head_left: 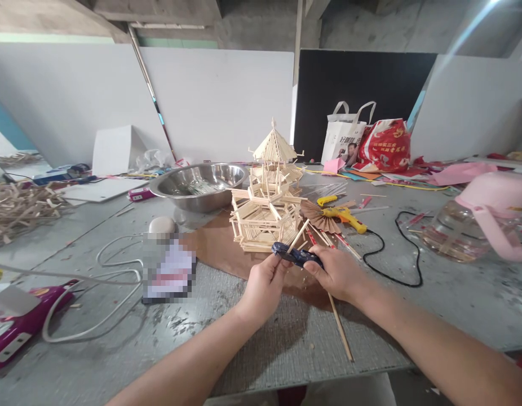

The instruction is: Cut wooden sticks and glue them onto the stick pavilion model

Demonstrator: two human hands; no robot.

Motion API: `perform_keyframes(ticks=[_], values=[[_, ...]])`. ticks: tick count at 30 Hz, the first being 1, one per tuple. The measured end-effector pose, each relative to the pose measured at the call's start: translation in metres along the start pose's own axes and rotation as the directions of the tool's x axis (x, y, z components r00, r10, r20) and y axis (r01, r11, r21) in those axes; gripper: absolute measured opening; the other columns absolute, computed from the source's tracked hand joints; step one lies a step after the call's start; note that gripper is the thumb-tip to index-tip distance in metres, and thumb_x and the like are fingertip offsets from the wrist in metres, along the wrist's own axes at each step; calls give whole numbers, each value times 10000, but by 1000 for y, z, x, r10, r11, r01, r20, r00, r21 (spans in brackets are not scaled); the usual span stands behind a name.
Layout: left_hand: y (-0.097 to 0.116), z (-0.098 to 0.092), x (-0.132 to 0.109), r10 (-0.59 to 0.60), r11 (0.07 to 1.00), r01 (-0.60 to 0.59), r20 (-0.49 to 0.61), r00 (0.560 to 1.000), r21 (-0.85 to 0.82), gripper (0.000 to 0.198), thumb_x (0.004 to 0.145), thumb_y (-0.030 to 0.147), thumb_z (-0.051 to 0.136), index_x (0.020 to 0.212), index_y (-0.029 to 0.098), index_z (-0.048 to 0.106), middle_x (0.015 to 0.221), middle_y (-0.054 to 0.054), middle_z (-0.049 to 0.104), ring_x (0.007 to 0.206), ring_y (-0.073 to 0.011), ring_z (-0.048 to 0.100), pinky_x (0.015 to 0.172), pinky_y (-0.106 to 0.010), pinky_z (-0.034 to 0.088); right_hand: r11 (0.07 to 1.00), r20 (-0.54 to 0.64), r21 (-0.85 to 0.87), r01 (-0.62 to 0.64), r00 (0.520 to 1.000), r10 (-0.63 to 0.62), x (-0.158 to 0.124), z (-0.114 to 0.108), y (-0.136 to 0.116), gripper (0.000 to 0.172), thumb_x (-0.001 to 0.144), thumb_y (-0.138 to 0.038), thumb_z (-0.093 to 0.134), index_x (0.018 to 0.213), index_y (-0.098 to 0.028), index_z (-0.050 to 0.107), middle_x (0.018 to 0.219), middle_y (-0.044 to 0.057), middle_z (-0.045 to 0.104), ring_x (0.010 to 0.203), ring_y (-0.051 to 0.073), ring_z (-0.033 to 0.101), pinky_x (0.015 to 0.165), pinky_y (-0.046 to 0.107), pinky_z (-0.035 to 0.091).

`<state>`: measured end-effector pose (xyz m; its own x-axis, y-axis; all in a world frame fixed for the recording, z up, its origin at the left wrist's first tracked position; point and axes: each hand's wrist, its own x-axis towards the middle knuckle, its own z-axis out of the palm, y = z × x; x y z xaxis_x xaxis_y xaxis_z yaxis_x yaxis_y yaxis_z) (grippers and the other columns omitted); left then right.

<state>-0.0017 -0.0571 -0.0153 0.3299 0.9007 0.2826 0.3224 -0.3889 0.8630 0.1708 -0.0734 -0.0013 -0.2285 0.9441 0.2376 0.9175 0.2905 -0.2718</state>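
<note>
My right hand (pixel 339 273) is closed around the handles of dark blue cutting pliers (pixel 297 255), which point left. A thin wooden stick (pixel 300 234) stands tilted at the jaws. Beneath them my left hand (pixel 265 287) is pinched closed at the stick's lower end, with its fingertips partly hidden. Just behind the hands, a tiered pagoda model (pixel 267 217) made of wooden sticks stands on a brown sheet (pixel 214 248). Another long stick (pixel 340 330) lies slanting below my right hand toward the table's front edge.
A yellow glue gun (pixel 348 217) with a black cord lies right of the model. Further right stands a pink-lidded bottle (pixel 455 225). A steel bowl (pixel 197 200) sits behind left. White cables and a purple power strip (pixel 24 327) occupy the left; bags (pixel 385 145) stand at the back.
</note>
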Motion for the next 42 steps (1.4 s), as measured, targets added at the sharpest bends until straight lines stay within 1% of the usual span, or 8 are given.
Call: perform_keyframes(ticks=[15, 21, 27, 29, 33, 37, 39, 42], values=[[3, 1, 3, -71, 996, 71, -1, 997, -47, 347, 784, 419, 393, 755, 123, 572, 631, -9, 536, 571, -109, 433, 533, -201, 346, 999, 25, -33, -42, 999, 43, 3, -1, 0, 524, 812, -572, 171, 755, -179, 513, 682, 62, 622, 676, 195, 585, 538, 259, 282], [3, 1, 4, -43, 998, 43, -5, 999, -37, 353, 785, 421, 392, 712, 127, 573, 541, 12, 502, 524, -103, 433, 511, -203, 341, 998, 9, -34, -54, 998, 54, 3, -1, 0, 532, 808, -578, 173, 733, -176, 514, 675, 71, 625, 654, 204, 587, 524, 266, 280], [2, 3, 4, -16, 997, 9, -81, 997, -78, 266, 790, 363, 423, 856, 143, 558, 743, -11, 594, 700, -126, 508, 634, -210, 386, 998, -26, 5, -63, 998, 63, 5, 3, 3, 526, 804, -577, 194, 811, -183, 541, 725, 75, 637, 709, 216, 590, 557, 274, 306], [0, 3, 4, -11, 997, 4, -89, 996, -79, 260, 789, 353, 426, 829, 138, 566, 740, -14, 600, 695, -126, 509, 634, -211, 389, 998, -39, 30, -53, 998, 54, 6, 4, 3, 524, 800, -579, 205, 848, -182, 544, 755, 77, 638, 734, 222, 588, 579, 280, 321], [1, 0, 2, -18, 994, 12, -52, 998, -110, 290, 778, 371, 437, 754, 123, 585, 689, -9, 591, 647, -122, 495, 596, -207, 393, 993, -38, 115, 22, 999, -18, 4, 4, 4, 508, 799, -569, 229, 893, -173, 534, 797, 72, 627, 744, 212, 579, 607, 284, 347], [8, -5, 0, -22, 979, 27, 31, 999, -200, 284, 757, 379, 471, 732, 125, 596, 651, -5, 567, 626, -114, 477, 580, -205, 392, 979, -51, 183, 86, 996, -77, 2, 3, 6, 504, 793, -568, 253, 924, -164, 526, 823, 71, 614, 752, 200, 567, 617, 284, 363], [11, -8, 0, -33, 972, 46, 60, 998, -232, 283, 745, 384, 491, 688, 128, 596, 561, 8, 521, 582, -102, 451, 549, -199, 380, 976, -56, 194, 97, 995, -87, 1, 3, 6, 516, 788, -575, 257, 935, -159, 524, 824, 77, 609, 761, 204, 564, 623, 288, 368], [13, -11, 0, -65, 957, 95, 115, 991, -276, 308, 733, 412, 504, 635, 133, 591, 412, 42, 385, 485, -82, 386, 485, -190, 342, 970, -56, 212, 123, 992, -113, 1, 4, 7, 526, 784, -585, 256, 938, -158, 524, 806, 75, 599, 752, 204, 560, 624, 294, 373]])
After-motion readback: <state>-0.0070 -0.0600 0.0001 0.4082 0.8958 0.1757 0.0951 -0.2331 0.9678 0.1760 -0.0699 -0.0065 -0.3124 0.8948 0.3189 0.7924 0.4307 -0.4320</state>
